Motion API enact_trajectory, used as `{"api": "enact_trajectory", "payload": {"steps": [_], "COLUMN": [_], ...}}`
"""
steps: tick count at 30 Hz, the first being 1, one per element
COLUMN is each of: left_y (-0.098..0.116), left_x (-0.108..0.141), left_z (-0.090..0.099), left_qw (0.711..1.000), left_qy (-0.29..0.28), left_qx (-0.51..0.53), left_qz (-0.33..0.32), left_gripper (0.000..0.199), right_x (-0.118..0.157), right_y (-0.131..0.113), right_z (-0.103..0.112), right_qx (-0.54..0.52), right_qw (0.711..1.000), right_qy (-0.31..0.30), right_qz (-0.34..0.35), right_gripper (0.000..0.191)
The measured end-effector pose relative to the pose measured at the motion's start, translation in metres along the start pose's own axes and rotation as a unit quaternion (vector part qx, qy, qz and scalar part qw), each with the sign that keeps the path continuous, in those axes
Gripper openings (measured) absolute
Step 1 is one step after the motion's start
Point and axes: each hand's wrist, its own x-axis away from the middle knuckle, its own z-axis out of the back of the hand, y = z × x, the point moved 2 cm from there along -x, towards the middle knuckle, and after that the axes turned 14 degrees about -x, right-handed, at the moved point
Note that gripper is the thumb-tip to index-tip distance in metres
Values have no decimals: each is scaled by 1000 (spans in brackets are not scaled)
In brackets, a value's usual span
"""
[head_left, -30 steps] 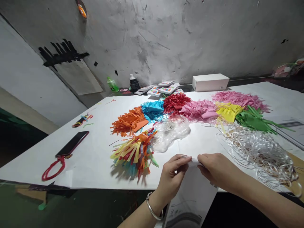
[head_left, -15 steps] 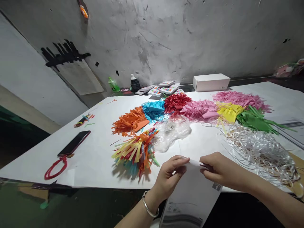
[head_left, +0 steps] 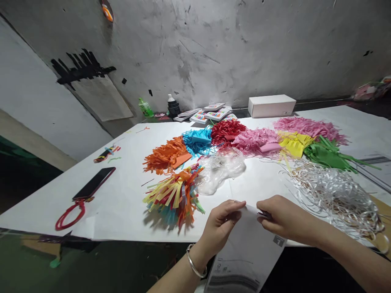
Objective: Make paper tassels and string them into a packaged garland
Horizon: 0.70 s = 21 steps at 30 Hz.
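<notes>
A white printed packet [head_left: 247,244], grey-banded near its bottom and bearing a dark "1" label, hangs upright in front of the table edge. My left hand [head_left: 220,224], with a silver bangle at the wrist, pinches its upper left edge between thumb and fingers. At the upper right edge my right hand [head_left: 279,215] is closed, with a small dark thing [head_left: 264,214] showing between thumb and forefinger; its kind is mostly hidden. Just beyond my left hand lies a multicoloured paper tassel bundle [head_left: 175,195]. A crumpled clear plastic bag [head_left: 218,171] lies behind it.
Fringed paper bundles lie in an arc: orange [head_left: 166,156], blue [head_left: 198,140], red [head_left: 227,132], pink [head_left: 256,140], yellow [head_left: 295,143] and green [head_left: 328,154]. White string [head_left: 339,195] is heaped at right. A phone [head_left: 94,184] lies left. A white box [head_left: 271,106] stands behind.
My left hand has shifted very slightly right along the packet's top edge. My right hand stays almost in place, and the things on the table lie as before.
</notes>
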Motion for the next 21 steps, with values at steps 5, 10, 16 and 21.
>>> {"api": "enact_trajectory", "payload": {"steps": [5, 10, 16, 21], "left_y": [10, 17, 10, 6], "left_x": [-5, -5, -3, -6], "left_z": [1, -4, -7, -1], "left_qw": [1000, 999, 1000, 1000], "left_qy": [1, 7, -7, -13], "left_qx": [-5, -19, -10, 22], "left_qz": [-22, -44, -19, 2], "left_gripper": [27, 32, 30, 23], "right_x": [1, 2, 4, 4], "right_y": [-3, 0, 4, 0], "right_z": [6, -10, -11, 6], "right_qx": [-9, 29, 4, -84], "right_qw": [1000, 999, 1000, 996], "right_qy": [-5, 29, 20, -29], "right_qz": [10, 8, 10, 19], "right_gripper": [20, 13, 14, 26]}}
